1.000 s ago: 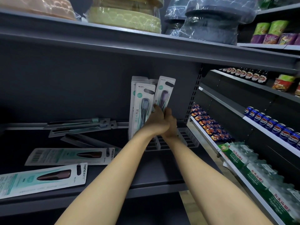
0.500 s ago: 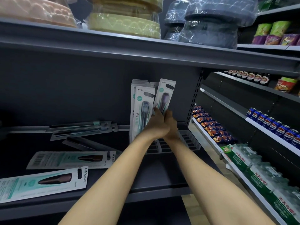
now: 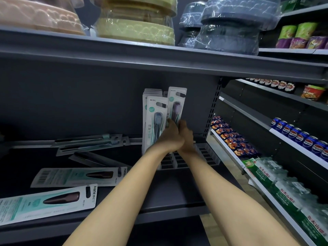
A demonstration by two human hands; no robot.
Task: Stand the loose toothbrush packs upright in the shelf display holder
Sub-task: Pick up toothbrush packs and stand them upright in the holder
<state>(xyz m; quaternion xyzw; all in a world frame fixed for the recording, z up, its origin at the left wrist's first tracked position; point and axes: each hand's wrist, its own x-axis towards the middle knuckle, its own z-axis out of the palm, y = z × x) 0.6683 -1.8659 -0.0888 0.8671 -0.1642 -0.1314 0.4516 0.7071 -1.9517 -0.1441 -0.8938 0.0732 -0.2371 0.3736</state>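
Both hands meet at the slotted clear display holder (image 3: 204,158) at the back right of the dark shelf. My left hand (image 3: 167,139) and my right hand (image 3: 186,137) together grip an upright toothbrush pack (image 3: 175,103) with a purple brush, held over the holder's slots. Just left of it stands a front upright pack (image 3: 155,119) with several more packs behind it. Loose packs lie flat on the shelf: a near pack (image 3: 48,203), a second pack (image 3: 78,176), and a pile of packs (image 3: 88,142) at the back.
The shelf board above (image 3: 159,57) carries wrapped basins in pink, yellow and grey. To the right, an adjoining rack holds blue cans (image 3: 298,135), snack bags (image 3: 232,141) and bottled water packs (image 3: 284,185). A perforated upright post (image 3: 212,110) borders the holder.
The view has shifted slightly; both hands stay at the holder gripping the purple-brush pack, which sits a little lower against the standing packs.
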